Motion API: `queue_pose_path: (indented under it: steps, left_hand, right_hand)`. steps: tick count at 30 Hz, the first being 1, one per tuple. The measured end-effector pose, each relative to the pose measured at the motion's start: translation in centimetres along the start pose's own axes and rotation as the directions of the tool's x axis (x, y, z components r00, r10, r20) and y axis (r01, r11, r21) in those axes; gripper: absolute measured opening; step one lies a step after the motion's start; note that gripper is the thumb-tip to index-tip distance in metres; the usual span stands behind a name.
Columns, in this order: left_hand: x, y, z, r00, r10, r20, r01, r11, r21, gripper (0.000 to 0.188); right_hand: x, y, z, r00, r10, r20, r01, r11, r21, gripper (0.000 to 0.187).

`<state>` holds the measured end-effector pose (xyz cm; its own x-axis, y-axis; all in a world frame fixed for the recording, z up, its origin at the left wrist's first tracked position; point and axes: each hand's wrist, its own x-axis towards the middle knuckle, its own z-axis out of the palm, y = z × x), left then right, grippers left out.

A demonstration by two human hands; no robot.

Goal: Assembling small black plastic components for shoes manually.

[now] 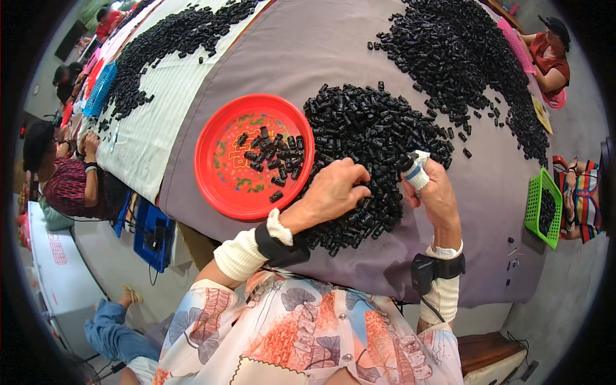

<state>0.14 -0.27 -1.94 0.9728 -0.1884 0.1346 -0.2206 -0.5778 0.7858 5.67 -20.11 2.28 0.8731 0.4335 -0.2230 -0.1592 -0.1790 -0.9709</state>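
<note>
My left hand (pixel 330 196) is over the near part of a heap of small black plastic pieces (pixel 378 128). Its fingers are curled together at the heap, and whatever they may hold is hidden. On the heap's right side, my right hand (pixel 434 192) is closed, with a small black plastic piece (pixel 407 165) at its fingertips. White cloth with a blue stripe wraps one of its fingers. A round red tray (pixel 215 186) with a printed pattern lies left of the heap and carries several loose black pieces (pixel 276 154).
A larger black heap (pixel 449 58) spreads at the far right, beside a pink basket (pixel 516 45). A green basket (pixel 545 221) stands at the right table edge. Another table (pixel 173 83) with a black heap is at the left. Other people sit around both tables.
</note>
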Motion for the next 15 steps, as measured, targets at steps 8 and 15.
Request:
queue_pose_path:
  steps: [8,15]
  left_hand:
    - [1.0,-0.5,2.4,0.999,0.037,0.008,-0.038,0.973,0.229,0.028]
    - [1.4,-1.3,-0.2,0.993,-0.118,-0.029,0.109,0.968,-0.224,0.018]
  right_hand:
    - [-0.7,1.1,-0.8,0.999,0.050,-0.012,-0.050,0.998,-0.023,0.011]
    - [-0.4,1.9,-0.6,0.997,0.081,-0.006,-0.081,0.996,0.022,0.012]
